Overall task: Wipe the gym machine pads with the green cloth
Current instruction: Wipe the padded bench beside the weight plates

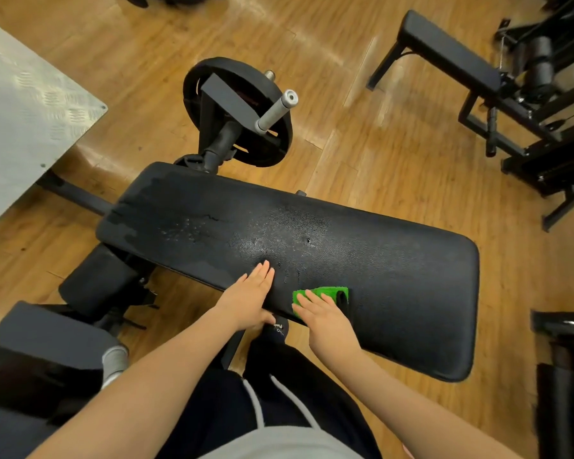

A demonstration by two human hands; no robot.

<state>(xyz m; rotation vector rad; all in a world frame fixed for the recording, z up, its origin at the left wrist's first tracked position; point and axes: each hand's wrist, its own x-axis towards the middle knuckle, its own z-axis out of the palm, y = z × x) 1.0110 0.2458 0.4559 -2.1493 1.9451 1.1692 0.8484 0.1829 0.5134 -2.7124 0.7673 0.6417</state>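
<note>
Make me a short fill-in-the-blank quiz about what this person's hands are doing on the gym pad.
1. The right hand presses a cloth whose colour is ____.
2. The left hand lies flat on the black ____, holding nothing.
3. Beyond the pad, a round black weight ____ sits on the machine.
4. The floor is made of ____.

Missing words: green; pad; plate; wood
</note>
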